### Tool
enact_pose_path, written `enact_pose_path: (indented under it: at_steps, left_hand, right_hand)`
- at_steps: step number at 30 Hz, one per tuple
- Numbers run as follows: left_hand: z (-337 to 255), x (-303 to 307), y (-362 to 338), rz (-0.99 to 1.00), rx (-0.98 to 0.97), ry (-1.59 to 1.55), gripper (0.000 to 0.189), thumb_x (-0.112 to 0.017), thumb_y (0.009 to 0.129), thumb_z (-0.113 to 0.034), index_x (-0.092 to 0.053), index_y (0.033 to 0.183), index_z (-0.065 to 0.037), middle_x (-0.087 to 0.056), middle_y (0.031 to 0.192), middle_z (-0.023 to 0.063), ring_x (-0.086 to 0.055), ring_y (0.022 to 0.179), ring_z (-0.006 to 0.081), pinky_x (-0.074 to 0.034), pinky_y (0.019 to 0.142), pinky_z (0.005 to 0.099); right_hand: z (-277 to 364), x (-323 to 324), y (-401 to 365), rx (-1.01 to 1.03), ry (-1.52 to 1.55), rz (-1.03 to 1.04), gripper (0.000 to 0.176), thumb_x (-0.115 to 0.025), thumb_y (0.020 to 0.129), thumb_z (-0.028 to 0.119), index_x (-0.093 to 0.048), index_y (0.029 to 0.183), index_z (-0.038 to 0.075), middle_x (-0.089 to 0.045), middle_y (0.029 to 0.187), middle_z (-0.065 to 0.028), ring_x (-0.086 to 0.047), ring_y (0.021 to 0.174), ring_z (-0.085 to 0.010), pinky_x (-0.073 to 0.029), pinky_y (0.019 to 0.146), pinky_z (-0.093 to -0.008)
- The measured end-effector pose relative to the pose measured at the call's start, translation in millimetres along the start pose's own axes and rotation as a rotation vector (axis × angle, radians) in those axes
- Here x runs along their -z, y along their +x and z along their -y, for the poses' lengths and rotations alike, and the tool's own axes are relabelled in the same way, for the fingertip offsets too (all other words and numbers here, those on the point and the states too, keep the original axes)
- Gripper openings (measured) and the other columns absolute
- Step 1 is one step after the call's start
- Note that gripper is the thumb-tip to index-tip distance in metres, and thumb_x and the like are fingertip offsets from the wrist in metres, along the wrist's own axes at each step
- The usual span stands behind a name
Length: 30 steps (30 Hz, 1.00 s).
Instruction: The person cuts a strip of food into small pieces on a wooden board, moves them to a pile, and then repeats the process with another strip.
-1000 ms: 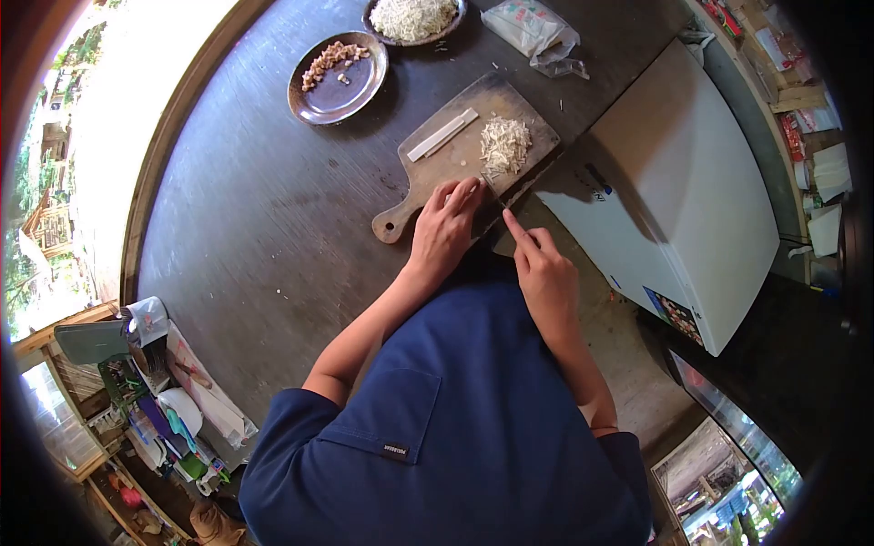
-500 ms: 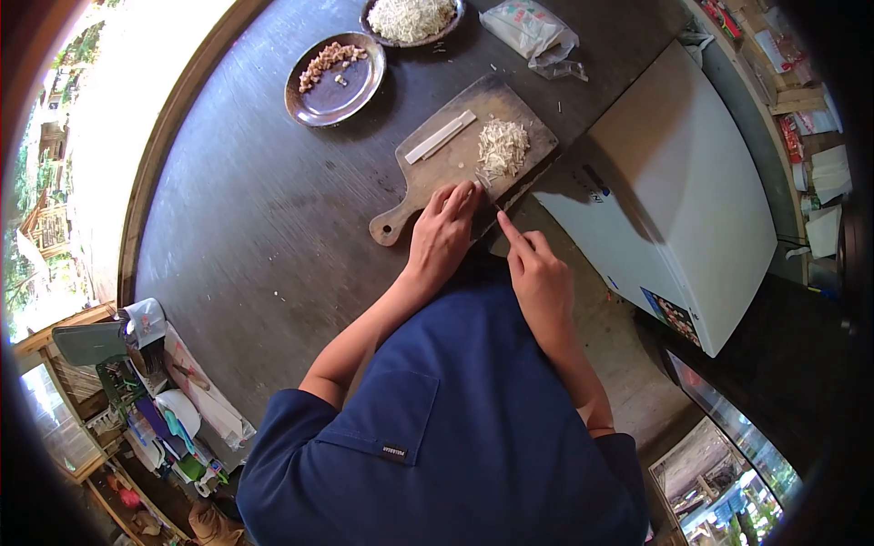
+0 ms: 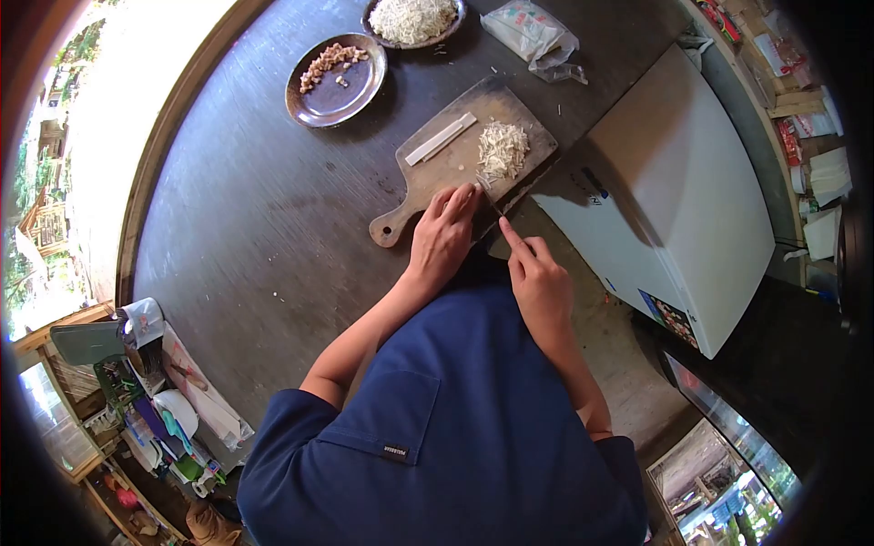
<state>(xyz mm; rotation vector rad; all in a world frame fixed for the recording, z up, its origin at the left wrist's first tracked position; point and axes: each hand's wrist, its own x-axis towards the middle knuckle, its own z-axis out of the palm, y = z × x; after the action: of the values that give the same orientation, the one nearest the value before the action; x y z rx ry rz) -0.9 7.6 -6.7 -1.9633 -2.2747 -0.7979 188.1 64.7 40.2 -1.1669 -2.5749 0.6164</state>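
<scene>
On a wooden cutting board (image 3: pixel 426 187) with a handle, my left hand (image 3: pixel 443 235) has its fingers bunched over a pale piece of food, mostly hidden beneath the fingertips. My right hand (image 3: pixel 543 278) grips a knife (image 3: pixel 492 202), forefinger stretched along it. The blade lies right by the left fingertips, at the board's near edge. Just beyond it is a heap of finely cut pale strips (image 3: pixel 503 150). Longer whitish sticks (image 3: pixel 442 139) lie side by side towards the board's far left edge.
A brown plate (image 3: pixel 360 98) with small brown chunks and a bowl (image 3: pixel 462 20) heaped with pale shreds stand on the dark table (image 3: pixel 273 200). A plastic bag (image 3: pixel 533 36) lies farther right. A white chest freezer (image 3: pixel 674 182) borders the table's right side.
The knife and right hand have shifted very slightly downward beside the left fingertips. My left hand stays in nearly the same spot on the board.
</scene>
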Motion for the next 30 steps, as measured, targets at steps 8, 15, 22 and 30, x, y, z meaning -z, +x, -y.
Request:
enact_pose_path:
  at_steps: [8,15,22,30]
  left_hand:
    - [1.6,-1.6,0.9,-0.008,-0.009,0.006,0.055,-0.069,0.083,-0.004,-0.066,0.137,0.004,-0.061,0.135,0.0105,-0.060,0.124,0.0276,-0.054,0.105,0.0351]
    - [-2.6,-1.7,1.2,-0.007,0.023,-0.014,0.055,-0.069,0.081,-0.004,-0.066,0.136,0.006,-0.061,0.135,0.0120,-0.060,0.124,0.0291,-0.054,0.105,0.0362]
    - [0.1,-2.6,-1.0,-0.053,-0.012,-0.032,0.055,-0.069,0.080,-0.005,-0.066,0.134,0.007,-0.062,0.135,0.0116,-0.061,0.124,0.0295,-0.054,0.105,0.0359]
    - [-3.3,-2.1,-0.7,-0.055,-0.015,-0.028,0.058,-0.071,0.081,-0.011,-0.065,0.135,0.009,-0.062,0.134,0.0151,-0.060,0.126,0.0308,-0.052,0.109,0.0362]
  right_hand:
    - [4.8,-6.4,16.1,0.021,0.018,-0.023,0.057,-0.068,0.099,0.016,-0.062,0.152,0.035,-0.068,0.106,-0.0049,-0.073,0.074,-0.0306,-0.062,0.066,-0.0442]
    - [4.5,-7.9,10.5,0.010,-0.026,-0.013,0.058,-0.070,0.099,0.016,-0.061,0.153,0.034,-0.068,0.106,-0.0045,-0.074,0.076,-0.0303,-0.063,0.066,-0.0430]
    - [8.7,-10.0,13.1,0.024,0.014,-0.056,0.058,-0.070,0.099,0.016,-0.061,0.153,0.034,-0.067,0.103,-0.0042,-0.074,0.074,-0.0296,-0.063,0.064,-0.0418]
    - [7.9,-16.3,20.9,0.017,-0.039,-0.013,0.058,-0.070,0.099,0.018,-0.061,0.153,0.034,-0.068,0.104,-0.0045,-0.074,0.073,-0.0290,-0.062,0.063,-0.0410]
